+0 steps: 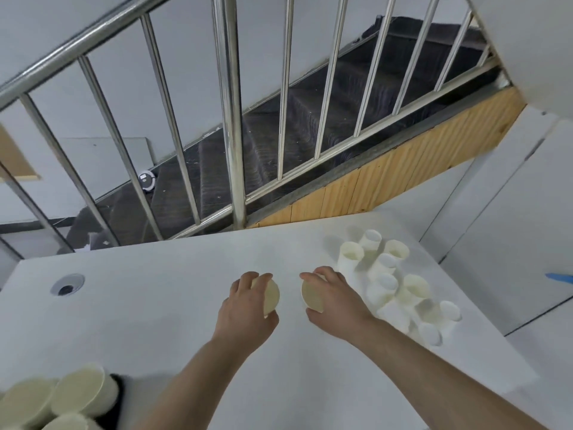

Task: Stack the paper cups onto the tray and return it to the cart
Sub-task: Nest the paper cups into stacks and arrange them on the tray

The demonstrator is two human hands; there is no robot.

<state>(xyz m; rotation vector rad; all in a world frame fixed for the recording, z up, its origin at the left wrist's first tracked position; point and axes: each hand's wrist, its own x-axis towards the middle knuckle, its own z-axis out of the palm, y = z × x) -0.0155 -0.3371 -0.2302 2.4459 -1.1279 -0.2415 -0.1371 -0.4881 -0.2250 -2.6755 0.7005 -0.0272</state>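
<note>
White table — each hand's fingers curl round one paper cup: left hand, right hand.

place: indoor stairwell landing, home or small office, unclear | evidence: shiny steel baluster railing | behind railing: dark carpeted stairs, plain white walls | before railing: flat white table

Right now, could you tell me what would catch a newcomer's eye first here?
Two hands at the centre of the white table: the left hand and right hand each grip a paper cup. To their right stands a cluster of cups, some upright, some upside down. Behind the table, a steel railing guards dark stairs.
</note>
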